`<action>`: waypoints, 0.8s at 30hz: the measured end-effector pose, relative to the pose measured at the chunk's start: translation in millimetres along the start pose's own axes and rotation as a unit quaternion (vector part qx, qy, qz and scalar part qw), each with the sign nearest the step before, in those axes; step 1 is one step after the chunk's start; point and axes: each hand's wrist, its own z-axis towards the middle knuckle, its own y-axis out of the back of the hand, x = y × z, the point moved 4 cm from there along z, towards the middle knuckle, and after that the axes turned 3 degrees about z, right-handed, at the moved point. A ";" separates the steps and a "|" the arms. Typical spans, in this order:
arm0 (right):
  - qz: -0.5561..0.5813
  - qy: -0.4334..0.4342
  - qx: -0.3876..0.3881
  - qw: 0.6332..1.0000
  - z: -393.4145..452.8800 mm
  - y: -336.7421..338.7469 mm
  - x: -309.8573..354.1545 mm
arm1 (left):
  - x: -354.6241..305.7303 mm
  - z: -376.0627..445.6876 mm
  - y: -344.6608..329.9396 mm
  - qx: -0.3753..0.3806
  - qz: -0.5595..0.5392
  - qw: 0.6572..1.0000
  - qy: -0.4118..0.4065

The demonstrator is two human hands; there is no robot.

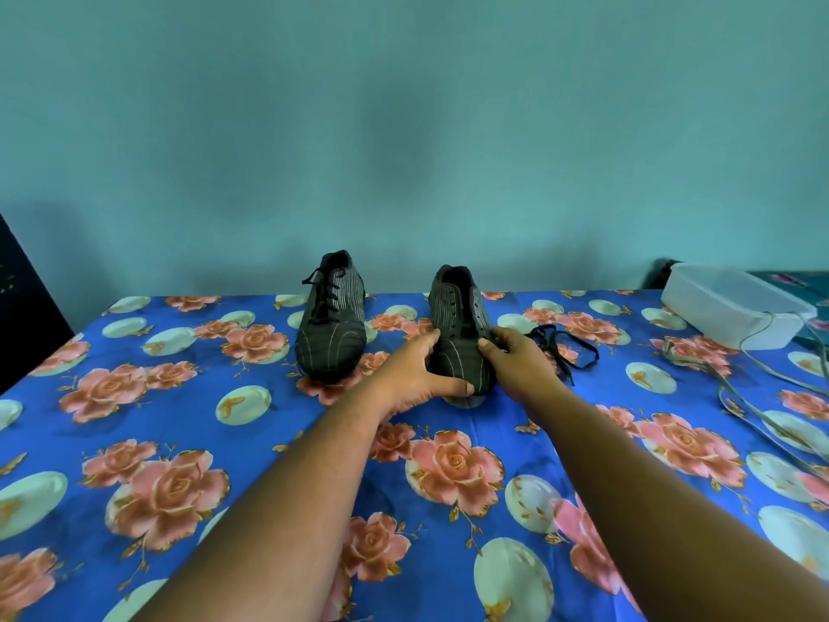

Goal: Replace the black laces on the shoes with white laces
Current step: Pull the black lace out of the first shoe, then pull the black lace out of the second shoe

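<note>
Stood side by side toward the far edge of a worktop (134,397) draped in a blue cloth printed with pink roses and pale discs: two dark pinstriped shoes, toes pointing at the camera. Still threaded with its black lace, the left shoe (331,325). Stripped of its lace, eyelets bare, the right shoe (457,329). Cupped around the toe of that right shoe, the left hand (415,374), fingers against its left flank and thumb curled under the front — a grip grasping the shoe. Pressed to the shoe's right flank, the right hand (516,361), fingers curled against the upper; also a grip on the shoe, though how firm could not be told. Lay loose on the cloth just beside the right hand, the removed black lace (567,347). Farther right, trailed across the cloth near the edge, pale laces (735,397), greyish in this light. At the far right corner, a white lidded plastic box (735,303). Behind everything, a teal wall (403,127).
</note>
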 end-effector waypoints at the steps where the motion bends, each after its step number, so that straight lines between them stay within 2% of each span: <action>1: -0.006 -0.002 -0.001 1.000 -0.7 -0.1 1.4 | -1.2 -3.2 -0.4 -0.002 0.002 1.000 -0.002; 3: -0.030 0.008 -0.011 0.999 -5.3 -1.8 8.6 | 0.2 -7.9 0.3 -0.009 0.004 1.000 -0.011; 5: -0.098 0.055 -0.037 0.993 -9.3 -6.8 21.4 | -2.6 -19.6 7.9 -0.049 0.019 0.998 -0.037; 7: -0.158 0.120 -0.057 0.978 -16.5 -20.3 41.2 | -7.0 -36.3 26.5 -0.136 0.022 0.988 -0.072; 10: -0.150 0.192 -0.029 0.969 -25.8 -60.2 71.5 | -2.7 -63.7 65.6 -0.258 0.000 0.960 -0.106; 14: -0.105 0.172 0.028 0.979 -27.1 -119.6 86.9 | 21.1 -86.4 121.7 -0.385 0.046 0.917 -0.093; 16: -0.078 0.133 0.042 0.987 -23.7 -137.6 85.4 | 36.4 -85.9 139.2 -0.389 0.050 0.919 -0.047; 19: -0.013 0.071 0.045 0.996 -15.5 -158.0 79.5 | 58.4 -82.5 148.5 -0.321 0.000 0.945 0.059; 24: 0.039 0.002 0.065 0.997 -4.4 -179.2 69.4 | 73.2 -72.8 142.2 -0.255 -0.056 0.961 0.095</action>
